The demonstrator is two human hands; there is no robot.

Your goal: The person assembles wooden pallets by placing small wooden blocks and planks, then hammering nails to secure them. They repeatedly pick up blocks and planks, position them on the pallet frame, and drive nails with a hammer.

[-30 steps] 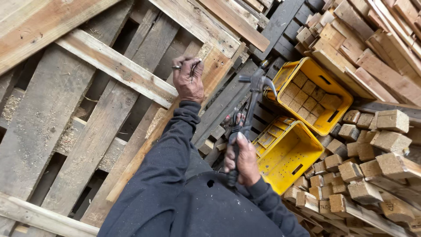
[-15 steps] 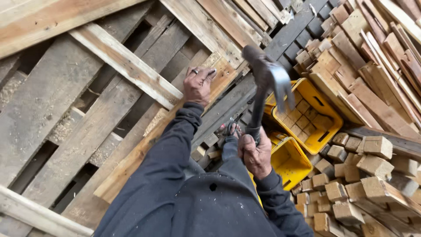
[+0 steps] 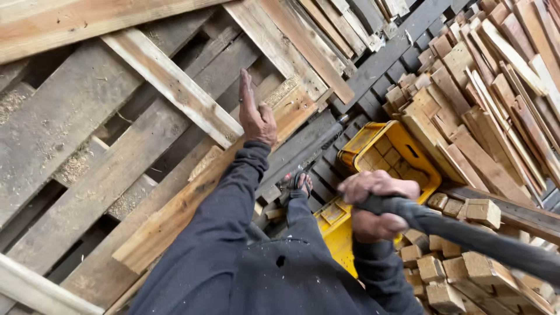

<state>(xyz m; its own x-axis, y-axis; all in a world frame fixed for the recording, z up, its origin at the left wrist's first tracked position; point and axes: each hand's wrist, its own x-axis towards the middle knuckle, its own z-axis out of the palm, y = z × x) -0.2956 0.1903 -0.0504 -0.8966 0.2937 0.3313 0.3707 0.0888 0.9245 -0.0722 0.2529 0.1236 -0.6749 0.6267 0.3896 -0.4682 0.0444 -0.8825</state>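
My left hand (image 3: 256,119) reaches out onto a light wooden plank (image 3: 192,195) that lies slantwise across a weathered pallet (image 3: 87,146). Its fingers stretch up along the wood and pinch what looks like a small nail (image 3: 240,100) against it. My right hand (image 3: 373,204) is closed around the black handle of a hammer (image 3: 466,236). The handle runs off to the lower right and the hammer's head is out of view. Both arms wear dark sleeves.
Two yellow plastic crates (image 3: 402,151) stand stacked to the right of my legs, near my shoe (image 3: 294,182). Several short wooden blocks (image 3: 466,268) are heaped at the lower right. Long boards (image 3: 496,87) are piled at the upper right, over dark slats (image 3: 379,64).
The hammer has swung from raised in front of me back to the lower right, its head now out of frame. My left hand has stayed on the plank, fingers stretched out.
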